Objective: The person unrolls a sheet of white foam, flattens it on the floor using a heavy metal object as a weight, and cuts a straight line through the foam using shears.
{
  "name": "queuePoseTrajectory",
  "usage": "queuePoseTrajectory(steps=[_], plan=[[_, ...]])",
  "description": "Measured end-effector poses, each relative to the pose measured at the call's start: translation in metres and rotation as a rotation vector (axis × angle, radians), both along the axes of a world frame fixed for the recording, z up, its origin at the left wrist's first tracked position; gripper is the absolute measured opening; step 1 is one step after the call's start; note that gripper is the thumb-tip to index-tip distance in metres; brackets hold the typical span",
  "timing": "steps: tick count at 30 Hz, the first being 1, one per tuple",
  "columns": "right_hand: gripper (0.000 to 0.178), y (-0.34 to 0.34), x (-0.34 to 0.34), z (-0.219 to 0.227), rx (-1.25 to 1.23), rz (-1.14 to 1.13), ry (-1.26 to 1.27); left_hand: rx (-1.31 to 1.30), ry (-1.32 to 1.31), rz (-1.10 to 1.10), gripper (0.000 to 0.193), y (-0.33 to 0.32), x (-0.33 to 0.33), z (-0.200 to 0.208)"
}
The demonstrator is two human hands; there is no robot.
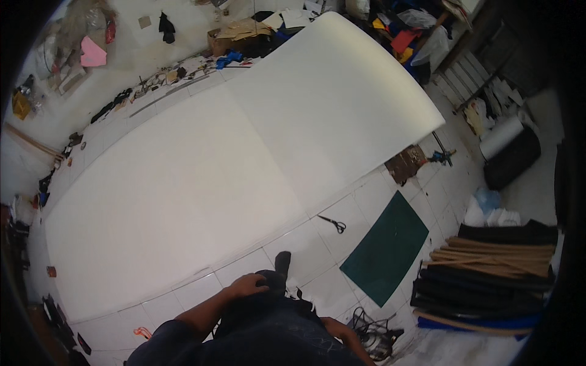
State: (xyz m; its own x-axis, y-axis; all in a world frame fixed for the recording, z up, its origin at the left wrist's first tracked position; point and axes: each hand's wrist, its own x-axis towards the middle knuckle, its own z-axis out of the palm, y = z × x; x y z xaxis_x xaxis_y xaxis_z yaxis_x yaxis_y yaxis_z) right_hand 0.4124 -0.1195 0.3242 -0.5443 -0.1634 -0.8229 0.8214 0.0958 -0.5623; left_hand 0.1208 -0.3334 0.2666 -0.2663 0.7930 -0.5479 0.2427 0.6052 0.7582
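A large white sheet [177, 201] lies spread over white tiles in front of me. At its far right end the sheet curves over in a thick rounded fold [390, 67]. My left hand [247, 285] rests on my dark-clothed leg near the sheet's front edge, its fingers laid over the cloth and holding nothing I can see. Low beside my body is my right hand [329, 326], mostly hidden by my dark clothing, so its fingers do not show. Black-handled scissors [334, 224] lie on the tiles right of my dark-socked foot [282, 263], apart from both hands.
A dark green rectangular sheet [387, 250] lies right of the scissors. Stacked black, tan and blue material [488, 274] stands at the right. A tangle of black cord [373, 335] lies near my right side. Small tools and scraps [165, 79] line the far wall.
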Motion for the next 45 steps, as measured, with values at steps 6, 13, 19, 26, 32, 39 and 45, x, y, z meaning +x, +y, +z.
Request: queuePoseTrajectory(steps=[6, 13, 19, 26, 32, 39, 45], plan=[[0.025, 0.137, -0.049, -0.015, -0.071, 0.038, 0.010, -0.076, 0.074, -0.162, 0.029, 0.085, 0.002, -0.044], [0.039, 0.298, -0.148, -0.024, -0.066, 0.710, -0.062, -0.319, -0.138, 0.082, 0.028, 0.190, -0.010, 0.008], [0.032, 0.365, -0.134, -0.150, -0.434, 0.776, -0.227, 0.187, -0.444, 0.483, 0.037, 0.139, 0.199, -0.051], [0.027, 0.464, -0.243, -0.259, -0.135, 0.591, -0.151, -0.231, -1.205, 0.185, 0.027, 0.231, 0.191, -0.178], [0.047, 0.657, -0.327, -0.552, 1.046, -0.439, 0.043, -0.511, 0.375, 0.688, 0.035, 0.200, -0.019, -0.332], [0.052, 0.796, -0.267, -0.665, 0.139, -0.980, 0.432, -0.419, -0.043, 0.693, 0.050, 0.130, -0.050, -0.379], [0.021, 0.713, -0.400, -0.689, 0.665, -0.953, 0.601, -0.235, 0.212, 0.899, 0.044, 0.181, -0.097, -0.362]])
